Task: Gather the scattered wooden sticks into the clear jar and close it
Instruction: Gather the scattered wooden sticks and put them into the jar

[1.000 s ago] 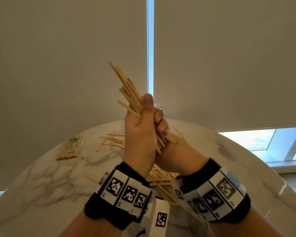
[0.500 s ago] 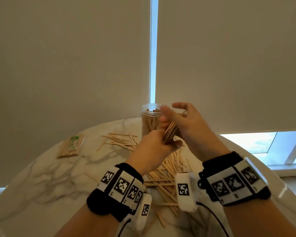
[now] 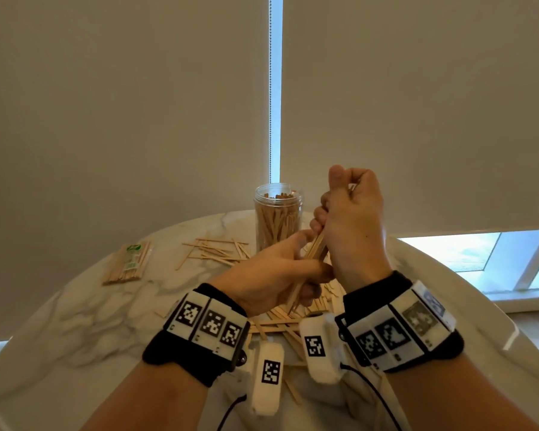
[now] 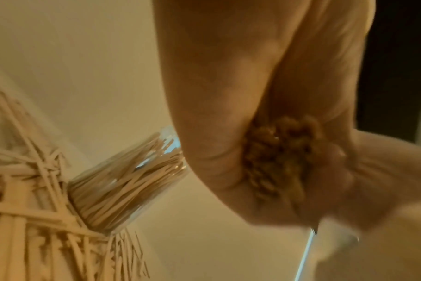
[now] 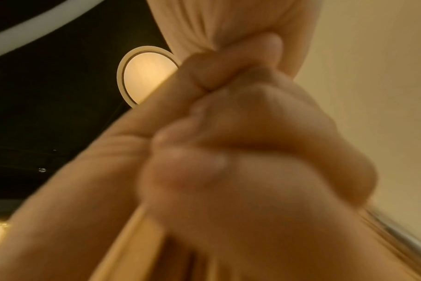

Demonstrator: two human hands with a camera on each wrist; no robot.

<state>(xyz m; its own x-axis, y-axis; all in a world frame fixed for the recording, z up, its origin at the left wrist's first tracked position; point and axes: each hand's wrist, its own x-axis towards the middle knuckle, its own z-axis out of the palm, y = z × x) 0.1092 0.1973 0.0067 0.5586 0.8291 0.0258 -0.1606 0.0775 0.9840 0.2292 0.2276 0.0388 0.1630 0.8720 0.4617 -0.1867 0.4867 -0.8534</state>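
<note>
A clear jar (image 3: 277,219), lidless and packed with upright wooden sticks, stands at the back of the marble table (image 3: 84,312); the left wrist view shows the jar (image 4: 130,180) too. Just right of it both hands hold one bundle of sticks (image 3: 313,253) above the table. My left hand (image 3: 277,275) grips the bundle's lower part, and my right hand (image 3: 346,225) is curled round its upper part. In the left wrist view the bundle's stick ends (image 4: 281,152) show between the fingers. Loose sticks (image 3: 218,248) lie left of the jar, and a pile (image 3: 293,318) lies under my hands.
A wrapped pack of sticks (image 3: 128,262) lies at the table's left. Roller blinds hang right behind the table, with a bead cord (image 3: 270,88) between them. A bright window strip (image 3: 479,250) is at the right. No lid is in view.
The bundle came down from high in my left hand to beside the jar. My right hand moved up from below and closed round the bundle's top.
</note>
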